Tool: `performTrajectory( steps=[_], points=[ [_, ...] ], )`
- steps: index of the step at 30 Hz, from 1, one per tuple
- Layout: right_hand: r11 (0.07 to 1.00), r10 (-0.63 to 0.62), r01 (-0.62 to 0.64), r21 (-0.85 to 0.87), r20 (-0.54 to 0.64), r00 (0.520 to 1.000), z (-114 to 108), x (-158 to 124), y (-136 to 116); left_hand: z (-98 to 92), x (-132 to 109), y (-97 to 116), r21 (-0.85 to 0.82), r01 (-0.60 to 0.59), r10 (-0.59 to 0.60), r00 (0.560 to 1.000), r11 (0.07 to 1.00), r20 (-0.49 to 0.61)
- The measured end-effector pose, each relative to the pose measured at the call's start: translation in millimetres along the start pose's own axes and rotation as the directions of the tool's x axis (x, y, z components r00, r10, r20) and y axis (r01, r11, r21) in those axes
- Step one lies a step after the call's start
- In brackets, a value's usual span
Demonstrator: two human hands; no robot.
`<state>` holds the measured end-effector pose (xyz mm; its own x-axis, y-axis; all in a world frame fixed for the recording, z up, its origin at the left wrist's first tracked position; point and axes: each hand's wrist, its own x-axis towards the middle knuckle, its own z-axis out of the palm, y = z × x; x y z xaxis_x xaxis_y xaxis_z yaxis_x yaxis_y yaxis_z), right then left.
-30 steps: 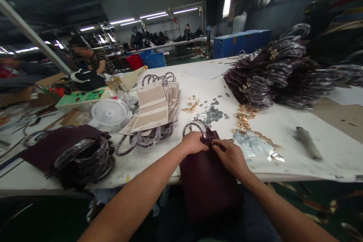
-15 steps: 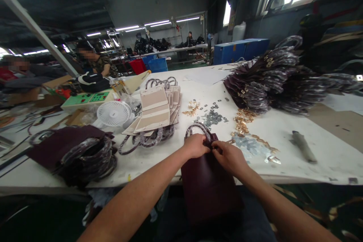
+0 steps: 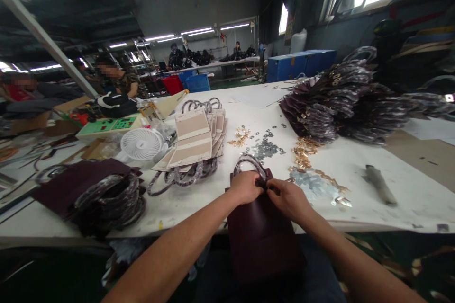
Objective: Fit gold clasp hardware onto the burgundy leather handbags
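A dark burgundy handbag panel [image 3: 261, 236] hangs over the table's front edge toward my lap, its plastic-wrapped handle [image 3: 245, 160] lying at the top. My left hand [image 3: 248, 187] pinches the panel's upper edge just below the handle. Close beside it, my right hand [image 3: 288, 197] has its fingertips pressed together at the same edge. Whatever small part may sit between the fingertips is hidden. Gold metal fittings [image 3: 304, 154] and flat silver plates [image 3: 313, 182] lie loose just beyond my right hand.
Panels with beige backs [image 3: 194, 139] are stacked left of centre, beside a white fan [image 3: 142, 144]. Burgundy panels [image 3: 88, 189] lie at the left, and a large wrapped pile [image 3: 327, 99] at the back right. A grey-handled tool [image 3: 380, 184] rests at the right. Small silver pieces [image 3: 265, 149] are scattered mid-table.
Both hands stay at the panel's top edge, with only a slight shift of the fingers. The handle tilts a little. Nothing else has visibly moved.
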<state>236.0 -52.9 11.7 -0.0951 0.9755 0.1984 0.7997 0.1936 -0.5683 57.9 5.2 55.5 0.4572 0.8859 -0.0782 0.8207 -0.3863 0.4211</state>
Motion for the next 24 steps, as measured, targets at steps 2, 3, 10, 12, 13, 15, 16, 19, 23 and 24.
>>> performTrajectory(
  steps=[2,3,10,12,13,15,16,19,23,24],
  points=[
    [1.000,0.004,-0.004,0.019,-0.002,1.000,3,-1,2,1.9,1,-3,-0.015,-0.005,0.005,1.000,1.000,0.016],
    [1.000,0.006,-0.006,0.025,-0.004,1.000,4,-1,3,2.8,2,-5,-0.023,-0.005,0.006,1.000,1.000,0.022],
    [0.999,0.033,-0.034,0.017,0.057,0.998,5,4,5,8.5,3,-9,-0.054,0.002,-0.001,1.000,0.999,0.011],
    [0.999,0.036,-0.038,0.019,0.082,0.996,4,6,6,10.3,3,-10,-0.068,0.002,-0.002,1.000,0.998,0.003],
    [0.999,0.034,-0.038,0.032,0.092,0.995,4,7,6,11.4,3,-12,-0.082,0.002,-0.001,1.000,0.997,0.007],
    [0.997,0.036,-0.043,0.067,0.100,0.994,6,7,8,14.3,4,-16,-0.118,0.005,-0.002,1.000,0.993,0.029],
    [0.996,0.041,-0.049,0.081,0.099,0.994,8,7,9,16.0,5,-19,-0.137,0.009,-0.003,0.999,0.991,0.042],
    [0.993,0.050,-0.059,0.101,0.094,0.994,13,7,11,20.9,9,-26,-0.180,0.018,-0.007,0.998,0.983,0.059],
    [0.985,0.057,-0.072,0.154,0.098,0.994,16,9,13,24.8,13,-32,-0.223,0.015,-0.001,0.998,0.975,0.064],
    [0.982,0.065,-0.082,0.172,0.105,0.992,17,10,14,25.4,14,-34,-0.231,0.014,0.002,0.998,0.973,0.066]
  ],
)
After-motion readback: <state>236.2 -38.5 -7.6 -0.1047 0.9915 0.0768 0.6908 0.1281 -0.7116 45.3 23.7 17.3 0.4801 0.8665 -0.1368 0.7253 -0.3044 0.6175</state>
